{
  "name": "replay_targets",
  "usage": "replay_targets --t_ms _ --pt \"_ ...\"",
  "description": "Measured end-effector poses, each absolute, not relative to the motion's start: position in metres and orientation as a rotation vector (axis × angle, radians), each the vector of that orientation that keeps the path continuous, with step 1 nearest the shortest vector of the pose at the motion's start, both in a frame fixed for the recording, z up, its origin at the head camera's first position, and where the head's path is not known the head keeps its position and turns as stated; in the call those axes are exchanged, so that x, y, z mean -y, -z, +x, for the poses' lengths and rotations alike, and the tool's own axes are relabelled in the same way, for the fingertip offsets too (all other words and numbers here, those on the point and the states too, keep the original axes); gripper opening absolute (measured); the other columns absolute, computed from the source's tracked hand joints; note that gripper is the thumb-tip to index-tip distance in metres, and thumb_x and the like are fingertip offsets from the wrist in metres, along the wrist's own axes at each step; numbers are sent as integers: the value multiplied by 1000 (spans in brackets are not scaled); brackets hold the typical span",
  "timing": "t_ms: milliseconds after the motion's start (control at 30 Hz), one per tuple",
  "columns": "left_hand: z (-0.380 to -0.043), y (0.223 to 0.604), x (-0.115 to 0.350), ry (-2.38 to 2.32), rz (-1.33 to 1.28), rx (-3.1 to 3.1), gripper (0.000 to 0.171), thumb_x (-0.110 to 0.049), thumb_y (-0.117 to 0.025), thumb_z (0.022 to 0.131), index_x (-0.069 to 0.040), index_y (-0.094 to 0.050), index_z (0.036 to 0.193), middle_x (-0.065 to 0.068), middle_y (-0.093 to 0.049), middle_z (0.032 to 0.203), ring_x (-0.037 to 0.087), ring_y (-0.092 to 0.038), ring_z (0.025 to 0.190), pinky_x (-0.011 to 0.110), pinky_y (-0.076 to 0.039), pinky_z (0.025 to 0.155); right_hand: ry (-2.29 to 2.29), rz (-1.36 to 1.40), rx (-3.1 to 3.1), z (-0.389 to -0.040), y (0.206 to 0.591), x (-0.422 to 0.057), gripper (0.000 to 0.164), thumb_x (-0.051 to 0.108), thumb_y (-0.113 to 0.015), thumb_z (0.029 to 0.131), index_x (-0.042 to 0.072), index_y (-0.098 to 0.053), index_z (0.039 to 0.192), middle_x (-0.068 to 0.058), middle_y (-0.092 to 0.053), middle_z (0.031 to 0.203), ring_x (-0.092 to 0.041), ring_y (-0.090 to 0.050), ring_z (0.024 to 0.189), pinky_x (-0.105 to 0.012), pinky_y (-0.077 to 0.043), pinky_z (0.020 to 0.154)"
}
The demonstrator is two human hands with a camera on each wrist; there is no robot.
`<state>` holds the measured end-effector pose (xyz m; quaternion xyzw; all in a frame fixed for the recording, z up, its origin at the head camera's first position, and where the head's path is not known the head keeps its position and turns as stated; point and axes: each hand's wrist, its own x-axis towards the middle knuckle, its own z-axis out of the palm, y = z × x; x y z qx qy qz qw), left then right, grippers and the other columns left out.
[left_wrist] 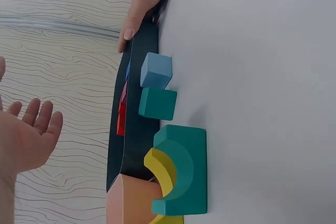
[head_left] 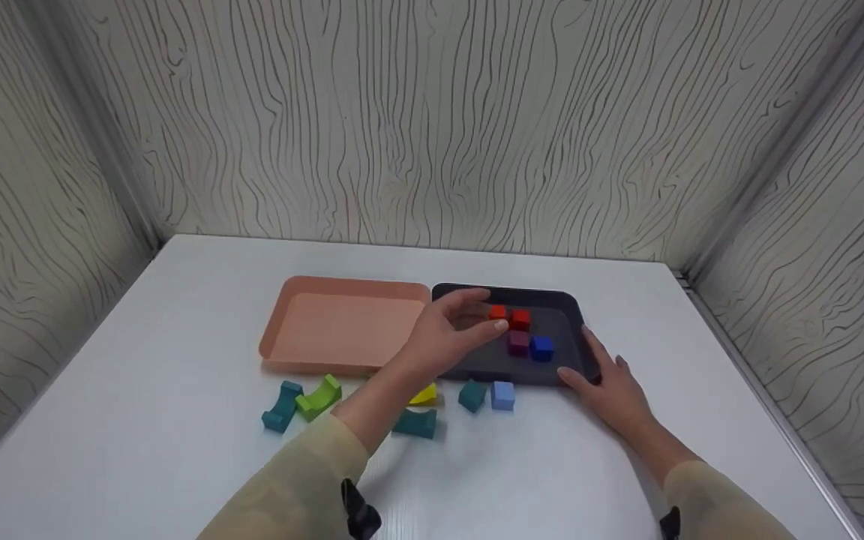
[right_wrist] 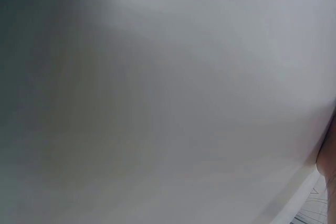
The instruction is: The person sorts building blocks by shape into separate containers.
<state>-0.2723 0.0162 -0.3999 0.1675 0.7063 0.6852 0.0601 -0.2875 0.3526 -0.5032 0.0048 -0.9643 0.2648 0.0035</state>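
Four small plain cubes visible in the dark tray [head_left: 559, 322]: orange-red [head_left: 498, 311], red [head_left: 521, 319], maroon [head_left: 518, 343], blue [head_left: 542, 348]. Tray is shallow, rectangular, rounded corners, right of centre toward the surface's [head_left: 529, 465] far edge. Two trays total; salmon tray [head_left: 349, 322] sits just beside it, toward the surface's left edge. Nearer the surface's front, six loose blocks seen: left teal arch [head_left: 282, 406], lime arch [head_left: 319, 398], yellow curved piece [head_left: 424, 395] partly hidden, second teal arch [head_left: 415, 424], teal block [head_left: 472, 395], light-blue cube [head_left: 502, 396]. Two hands: left hand [head_left: 447, 330] above the dark tray, grip empty, fingers loosely bent, thumb apart; right hand [head_left: 616, 386] grips the dark tray's near right corner between thumb and fingers. Right wrist view too blurred to add detail.
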Motion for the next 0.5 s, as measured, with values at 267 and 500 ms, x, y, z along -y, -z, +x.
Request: replay_targets --t_ms 267,500 --pt "-252 407 -4 -2102 473 -2118 56 -40 -81 95 -16 -64 143 -1 -70 130 18 -67 122 36 -56 103 -839 27 3016 -290 506 -356 96 73 -53 100 28 -9 173 -29 -25 170 -64 -11 153 -81 -19 115" --pt "-238 421 3 -2098 427 -2099 55 -38 -83 94 -13 -65 140 1 -70 130 21 -67 121 36 -57 103 -844 48 3001 -288 506 -355 95 70 -54 101 26 -10 173 -29 -29 168 -66 -12 152 -81 -20 115"
